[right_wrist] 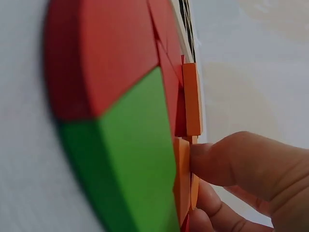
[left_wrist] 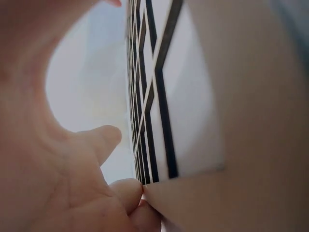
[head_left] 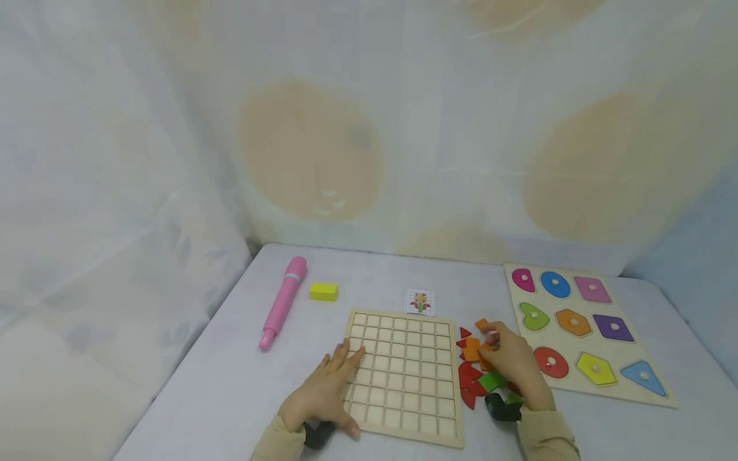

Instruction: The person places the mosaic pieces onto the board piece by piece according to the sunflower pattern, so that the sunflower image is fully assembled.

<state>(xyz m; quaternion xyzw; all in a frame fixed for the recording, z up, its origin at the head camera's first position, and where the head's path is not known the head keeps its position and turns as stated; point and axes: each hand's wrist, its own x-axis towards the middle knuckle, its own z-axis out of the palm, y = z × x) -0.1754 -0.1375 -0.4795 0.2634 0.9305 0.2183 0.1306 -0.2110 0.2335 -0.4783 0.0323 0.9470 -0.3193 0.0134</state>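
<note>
Two boards on white table [head_left: 230, 384] | draped cloth backdrop [head_left: 173, 128]

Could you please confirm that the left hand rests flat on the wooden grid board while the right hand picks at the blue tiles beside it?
Not quite: the tiles are not blue. In the head view the right hand works at a pile of orange tiles mixed with red and green ones. The rest holds: the left hand lies flat on the wooden grid board.
</note>
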